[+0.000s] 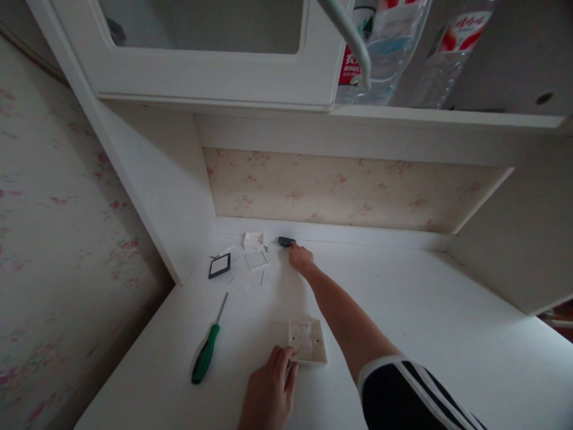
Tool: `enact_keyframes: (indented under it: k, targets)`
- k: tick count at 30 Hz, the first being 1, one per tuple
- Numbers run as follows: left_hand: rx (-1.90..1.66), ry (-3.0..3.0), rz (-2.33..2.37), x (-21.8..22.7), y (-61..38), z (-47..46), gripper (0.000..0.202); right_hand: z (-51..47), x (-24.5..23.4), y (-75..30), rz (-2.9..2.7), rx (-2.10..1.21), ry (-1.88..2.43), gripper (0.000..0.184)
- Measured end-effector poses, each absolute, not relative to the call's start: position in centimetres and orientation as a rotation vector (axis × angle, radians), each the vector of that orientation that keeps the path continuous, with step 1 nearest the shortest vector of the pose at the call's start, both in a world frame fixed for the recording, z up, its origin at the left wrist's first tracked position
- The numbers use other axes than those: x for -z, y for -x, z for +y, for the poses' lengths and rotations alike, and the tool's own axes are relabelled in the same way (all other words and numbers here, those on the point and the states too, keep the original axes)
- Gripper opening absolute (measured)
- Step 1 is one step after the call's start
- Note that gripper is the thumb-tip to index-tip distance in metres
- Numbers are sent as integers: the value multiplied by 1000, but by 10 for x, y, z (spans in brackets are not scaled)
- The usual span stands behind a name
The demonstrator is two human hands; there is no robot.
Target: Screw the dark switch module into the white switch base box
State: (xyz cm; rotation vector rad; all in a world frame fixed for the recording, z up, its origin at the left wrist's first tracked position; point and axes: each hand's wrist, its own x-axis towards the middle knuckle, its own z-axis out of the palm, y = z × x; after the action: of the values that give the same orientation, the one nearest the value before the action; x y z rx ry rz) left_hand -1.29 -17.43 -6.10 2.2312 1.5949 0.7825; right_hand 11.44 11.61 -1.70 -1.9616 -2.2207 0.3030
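Observation:
At the lower middle, my left hand (273, 382) has thumb and forefinger closed on the near left corner of a white square wall switch box (317, 341), which lies open side up on the desk. My right hand (301, 257) stretches to the back of the desk, its fingertips closed at the end of a small black piece (285, 242) whose exact kind is too small to make out. A screwdriver (206, 355) with a green handle lies left of the box, its shaft pointing away from me.
Left of the right hand lie a black square frame (219, 266), a clear thin frame (256, 260), a small white part (253, 240) and several small screws. A white cabinet door (215, 77) overhangs the desk (403, 370); plastic bottles (389, 54) stand on its shelf.

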Motion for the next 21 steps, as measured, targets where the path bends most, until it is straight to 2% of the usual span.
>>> enact_keyframes:
  k: [3,7,12,17,21]
  targets:
    - [-778,-2203,1599,59,13,-174,21,105,10,-127,-2068,-381,1793,28]
    - [-759,-2138,1616,51,14,-176,22,74,5,-152,-1794,-514,1618,27]
    - [-733,-2120,1572,42,14,-180,26,-3,16,-183,-1378,-765,1464,45]
    - [-791,-2088,1487,40,16,-184,28,-90,27,-206,-1075,-951,1378,48]
    - [-828,-2036,1459,44,17,-187,28,-136,21,-216,-766,-920,1278,43]
